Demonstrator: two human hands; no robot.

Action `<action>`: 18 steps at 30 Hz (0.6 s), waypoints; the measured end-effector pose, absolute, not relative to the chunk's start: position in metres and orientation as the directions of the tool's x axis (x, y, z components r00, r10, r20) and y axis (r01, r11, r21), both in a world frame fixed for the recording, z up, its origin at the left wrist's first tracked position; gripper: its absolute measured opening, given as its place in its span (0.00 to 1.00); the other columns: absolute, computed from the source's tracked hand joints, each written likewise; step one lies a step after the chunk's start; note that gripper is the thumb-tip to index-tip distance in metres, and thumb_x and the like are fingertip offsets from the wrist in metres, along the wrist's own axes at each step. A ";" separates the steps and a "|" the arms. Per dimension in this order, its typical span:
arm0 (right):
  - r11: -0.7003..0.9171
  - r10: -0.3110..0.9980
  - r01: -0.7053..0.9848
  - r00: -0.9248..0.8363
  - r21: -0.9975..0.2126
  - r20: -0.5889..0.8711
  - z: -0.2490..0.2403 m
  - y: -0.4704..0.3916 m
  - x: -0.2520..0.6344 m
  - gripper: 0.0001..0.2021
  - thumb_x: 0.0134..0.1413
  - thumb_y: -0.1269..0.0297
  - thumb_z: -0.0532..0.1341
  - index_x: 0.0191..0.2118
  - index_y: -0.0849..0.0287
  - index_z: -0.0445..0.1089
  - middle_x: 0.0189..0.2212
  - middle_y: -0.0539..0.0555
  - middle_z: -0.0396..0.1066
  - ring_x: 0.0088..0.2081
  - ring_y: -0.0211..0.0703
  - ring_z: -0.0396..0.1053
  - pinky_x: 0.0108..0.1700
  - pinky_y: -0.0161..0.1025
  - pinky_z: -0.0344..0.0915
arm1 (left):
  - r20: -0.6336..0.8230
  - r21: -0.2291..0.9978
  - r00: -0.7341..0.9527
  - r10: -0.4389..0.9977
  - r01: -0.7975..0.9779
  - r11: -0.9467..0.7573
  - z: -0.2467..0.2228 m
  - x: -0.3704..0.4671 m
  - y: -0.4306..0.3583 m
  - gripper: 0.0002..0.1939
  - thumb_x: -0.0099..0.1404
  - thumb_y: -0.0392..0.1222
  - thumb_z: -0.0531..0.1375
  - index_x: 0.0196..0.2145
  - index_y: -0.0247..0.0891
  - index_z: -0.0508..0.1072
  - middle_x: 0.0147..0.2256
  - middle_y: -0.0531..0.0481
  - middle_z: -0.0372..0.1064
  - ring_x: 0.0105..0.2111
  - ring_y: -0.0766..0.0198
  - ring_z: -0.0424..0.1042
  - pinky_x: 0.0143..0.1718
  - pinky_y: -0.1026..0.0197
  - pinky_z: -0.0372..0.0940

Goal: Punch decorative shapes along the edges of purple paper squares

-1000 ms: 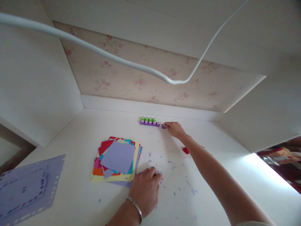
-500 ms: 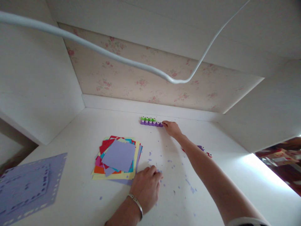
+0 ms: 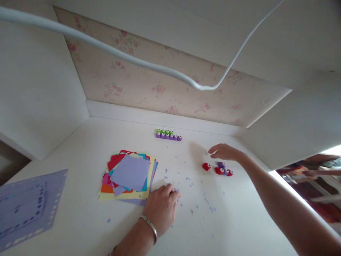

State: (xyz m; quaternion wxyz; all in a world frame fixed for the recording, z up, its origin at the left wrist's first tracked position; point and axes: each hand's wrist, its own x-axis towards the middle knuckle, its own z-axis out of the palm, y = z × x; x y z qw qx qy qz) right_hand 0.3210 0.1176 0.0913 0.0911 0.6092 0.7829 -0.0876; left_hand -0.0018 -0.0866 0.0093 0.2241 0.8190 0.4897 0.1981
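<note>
My right hand (image 3: 222,152) hovers with its fingers apart and nothing between them, above a red punch (image 3: 206,166) and a small group of red and purple punches (image 3: 223,170). Near the back wall stand a row of purple punches (image 3: 167,136) and, behind it, a shorter row of green ones (image 3: 165,131). My left hand (image 3: 163,204) rests on the table with curled fingers, just right of a stack of coloured paper squares (image 3: 131,172). Whatever its fingers may hold is hidden.
A punched purple sheet (image 3: 57,199) lies at the left. Small purple paper bits (image 3: 210,206) are scattered on the white table (image 3: 87,153). A white cable (image 3: 149,65) crosses the upper view. Cabinet panels flank both sides.
My right hand has let go of the end purple punch and moved right, toward the red and purple group. The left hand keeps its place beside the paper. The view has shifted slightly.
</note>
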 end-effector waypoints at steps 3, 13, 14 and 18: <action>0.209 0.926 0.978 -0.204 -0.019 -0.317 0.094 0.103 0.352 0.14 0.40 0.65 0.66 0.37 0.48 0.80 0.37 0.50 0.79 0.39 0.49 0.77 0.41 0.40 0.70 | 0.109 0.554 0.444 0.889 0.716 -0.425 0.009 -0.002 -0.087 0.13 0.65 0.30 0.52 0.40 0.44 0.72 0.39 0.51 0.68 0.39 0.60 0.68 0.39 0.57 0.63; 0.187 0.961 0.982 -0.180 0.013 -0.211 0.066 0.112 0.347 0.11 0.50 0.61 0.60 0.35 0.49 0.80 0.36 0.51 0.79 0.40 0.51 0.76 0.44 0.44 0.68 | 0.084 0.550 0.439 0.894 0.728 -0.409 0.012 -0.001 -0.088 0.14 0.65 0.30 0.52 0.41 0.44 0.72 0.39 0.51 0.68 0.39 0.61 0.68 0.38 0.58 0.62; 0.184 0.967 0.983 -0.179 0.014 -0.180 0.063 0.117 0.340 0.12 0.53 0.60 0.58 0.37 0.50 0.80 0.38 0.52 0.79 0.42 0.52 0.75 0.45 0.44 0.68 | 0.081 0.551 0.438 0.895 0.729 -0.406 0.012 -0.001 -0.087 0.14 0.65 0.30 0.52 0.41 0.44 0.73 0.40 0.51 0.68 0.39 0.61 0.68 0.38 0.58 0.62; 0.195 0.977 0.981 -0.196 -0.015 -0.089 0.048 0.140 0.300 0.15 0.58 0.58 0.55 0.43 0.49 0.78 0.44 0.52 0.77 0.47 0.50 0.74 0.49 0.42 0.67 | 0.082 0.555 0.429 0.900 0.730 -0.398 0.011 -0.001 -0.087 0.13 0.64 0.30 0.53 0.41 0.45 0.73 0.39 0.51 0.68 0.39 0.61 0.68 0.38 0.58 0.62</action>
